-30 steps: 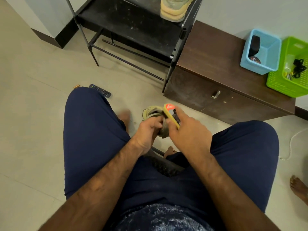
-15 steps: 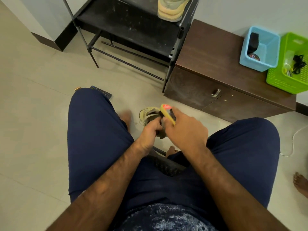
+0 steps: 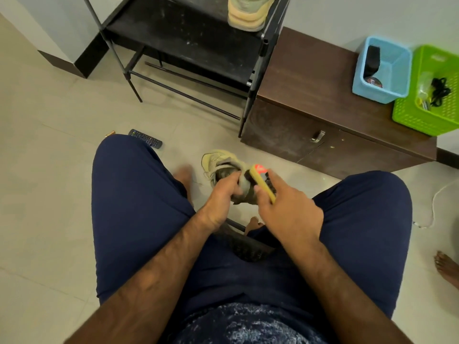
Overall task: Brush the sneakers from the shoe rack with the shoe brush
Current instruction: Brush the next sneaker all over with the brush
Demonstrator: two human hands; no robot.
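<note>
Sneaker (image 3: 218, 161) gripped in left hand (image 3: 219, 199), brush (image 3: 262, 184) in right hand (image 3: 288, 212); blue basket (image 3: 396, 73) holds tin (image 3: 373, 81).

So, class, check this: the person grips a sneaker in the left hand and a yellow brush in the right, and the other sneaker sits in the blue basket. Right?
No. In the head view the other sneaker sits on the black shoe rack, not in the blue basket. The left hand does hold a sneaker, the right hand the yellow brush.
</note>
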